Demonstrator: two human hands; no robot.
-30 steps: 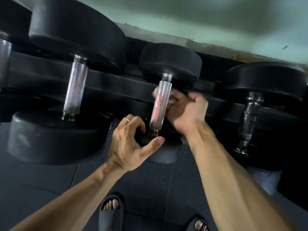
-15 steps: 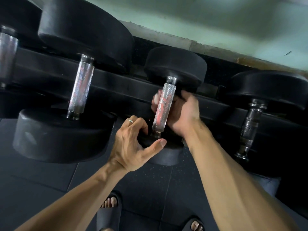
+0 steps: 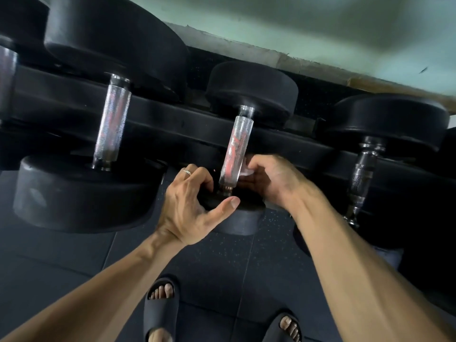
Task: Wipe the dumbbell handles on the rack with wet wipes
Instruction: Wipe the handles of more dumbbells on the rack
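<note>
The middle dumbbell [image 3: 249,114] lies on the black rack [image 3: 172,119] with its knurled metal handle [image 3: 235,149] pointing toward the person; reddish marks show on the handle. The right hand [image 3: 274,180] is at the near end of this handle, on its right side, and its fingers [image 3: 256,164] are curled around a small white wet wipe [image 3: 243,172], which they press against the metal. Only a little piece of the wipe is visible between the fingers and the handle. The left hand [image 3: 191,206] holds the near head [image 3: 237,213] of the same dumbbell: the fingers are bent over its top edge and the thumb [image 3: 228,204] lies on its near side, just below the end of the handle. A ring [image 3: 187,172] is on one finger of the left hand. To the left, a larger dumbbell [image 3: 98,134] rests on the rack, with a shiny handle of the same kind. To the right stands a third dumbbell [image 3: 385,124] with a darker, thinner handle. Behind the rack is a pale green wall [image 3: 320,33]. Near the bottom, two feet in dark slippers [image 3: 161,307] stand on the dark rubber floor [image 3: 74,255].
</note>
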